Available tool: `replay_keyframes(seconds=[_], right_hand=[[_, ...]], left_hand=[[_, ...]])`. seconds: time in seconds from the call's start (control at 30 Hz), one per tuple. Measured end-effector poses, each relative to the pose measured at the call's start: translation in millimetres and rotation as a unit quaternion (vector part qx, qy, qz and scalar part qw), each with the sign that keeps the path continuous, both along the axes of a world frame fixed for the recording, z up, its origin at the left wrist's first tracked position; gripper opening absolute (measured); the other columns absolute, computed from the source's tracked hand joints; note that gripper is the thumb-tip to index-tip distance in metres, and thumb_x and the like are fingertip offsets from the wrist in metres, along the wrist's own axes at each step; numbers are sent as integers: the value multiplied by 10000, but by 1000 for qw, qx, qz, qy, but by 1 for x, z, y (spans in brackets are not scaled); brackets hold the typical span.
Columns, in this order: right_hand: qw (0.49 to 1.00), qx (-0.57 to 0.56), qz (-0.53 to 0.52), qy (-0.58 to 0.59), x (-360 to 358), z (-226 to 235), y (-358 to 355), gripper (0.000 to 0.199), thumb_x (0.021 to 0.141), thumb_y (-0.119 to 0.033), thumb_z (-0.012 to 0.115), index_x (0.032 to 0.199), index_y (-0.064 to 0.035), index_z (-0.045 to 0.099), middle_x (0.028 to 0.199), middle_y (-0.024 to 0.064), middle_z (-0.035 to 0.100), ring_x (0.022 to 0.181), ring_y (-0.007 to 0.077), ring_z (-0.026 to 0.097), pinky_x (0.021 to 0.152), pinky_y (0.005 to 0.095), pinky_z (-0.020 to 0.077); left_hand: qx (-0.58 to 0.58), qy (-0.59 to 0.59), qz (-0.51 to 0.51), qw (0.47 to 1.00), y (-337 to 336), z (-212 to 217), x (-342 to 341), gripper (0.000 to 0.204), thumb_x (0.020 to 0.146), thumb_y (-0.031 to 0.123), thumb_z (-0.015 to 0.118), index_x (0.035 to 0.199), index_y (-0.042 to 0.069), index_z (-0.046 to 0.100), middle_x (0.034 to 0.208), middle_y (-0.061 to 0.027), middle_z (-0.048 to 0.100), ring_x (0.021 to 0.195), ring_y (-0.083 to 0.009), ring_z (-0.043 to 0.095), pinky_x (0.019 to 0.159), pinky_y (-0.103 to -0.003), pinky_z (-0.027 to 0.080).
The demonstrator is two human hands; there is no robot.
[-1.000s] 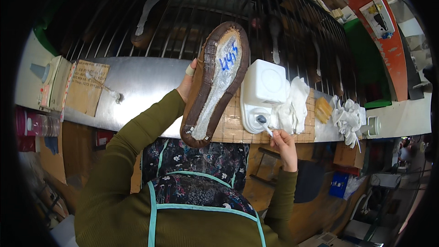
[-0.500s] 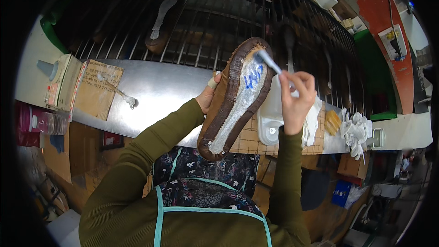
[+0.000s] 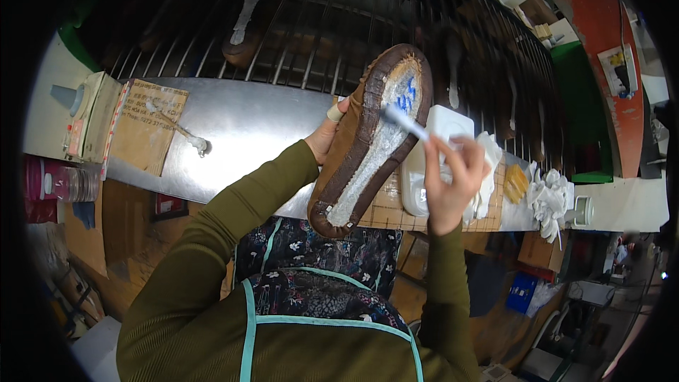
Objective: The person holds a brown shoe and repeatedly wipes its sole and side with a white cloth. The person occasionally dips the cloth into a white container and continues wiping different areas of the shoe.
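My left hand (image 3: pixel 327 136), with tape round one finger, grips the side of a brown shoe upper (image 3: pixel 369 141) with its sole side facing up. A whitish strip with blue marks runs down the middle of that underside, inside a dark brown rim. Pinched in my right hand (image 3: pixel 456 180) is a pale-handled brush (image 3: pixel 409 122). Its dark, blurred tip is at the whitish strip, near the middle of the shoe; whether it touches cannot be made out. A white plastic container (image 3: pixel 449 124) stands partly behind my right hand.
Metal bars (image 3: pixel 318 56) form a rack beyond the steel table (image 3: pixel 240 127), with other shoe bottoms among them. A glue-crusted brush (image 3: pixel 198 143) lies by a cardboard sheet (image 3: pixel 145 131) at left. White gloves (image 3: pixel 548 198) and a yellow block (image 3: pixel 516 182) lie at right.
The brush has moved from the upper end of the shoe's underside down toward its middle, my right hand shifting nearer to me. The shoe has moved slightly up and right.
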State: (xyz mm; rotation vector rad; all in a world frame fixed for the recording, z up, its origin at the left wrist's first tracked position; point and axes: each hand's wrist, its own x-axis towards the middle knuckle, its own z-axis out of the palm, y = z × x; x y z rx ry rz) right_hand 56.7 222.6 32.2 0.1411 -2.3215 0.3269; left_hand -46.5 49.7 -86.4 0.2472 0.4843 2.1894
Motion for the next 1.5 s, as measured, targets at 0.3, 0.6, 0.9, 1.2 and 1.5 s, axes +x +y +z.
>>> replay_keyframes(seconds=[0.3,0.6,0.9,1.2,1.5], right_hand=[[997,-5,62,-45,-40,26,11,115,750,-184,771,858,-164,737,897,-21,574,617,93,496,728,303,269],[998,27,58,-22,-57,34,18,119,739,-180,779,840,-134,736,879,-30,571,582,85,481,712,294,291],[998,-26,44,-26,-43,26,46,160,726,-169,794,865,-115,737,865,-18,558,605,112,483,705,289,304],[923,-280,97,-246,76,6,-3,147,711,-131,800,847,-99,753,934,17,587,629,96,467,721,262,302],[994,-80,-29,-61,42,-10,-14,160,746,-123,778,898,-94,738,917,21,569,643,113,476,744,292,326]], left_hand=[[-34,3,38,999,2,4,2,781,818,663,567,1349,97,478,1275,-121,578,1151,-234,578,1012,-399,456],[-18,2,17,1000,2,1,1,818,789,689,581,1343,94,488,1274,-132,577,1128,-239,591,990,-404,474],[-18,-4,16,1000,4,0,-4,847,771,705,585,1358,105,475,1284,-131,569,1121,-247,589,989,-408,473],[-14,0,4,1000,-1,10,0,801,818,675,548,1363,93,469,1282,-139,571,1117,-229,595,983,-384,481],[-22,-11,21,999,4,11,1,792,822,675,539,1355,92,474,1278,-136,573,1135,-227,585,991,-390,477]])
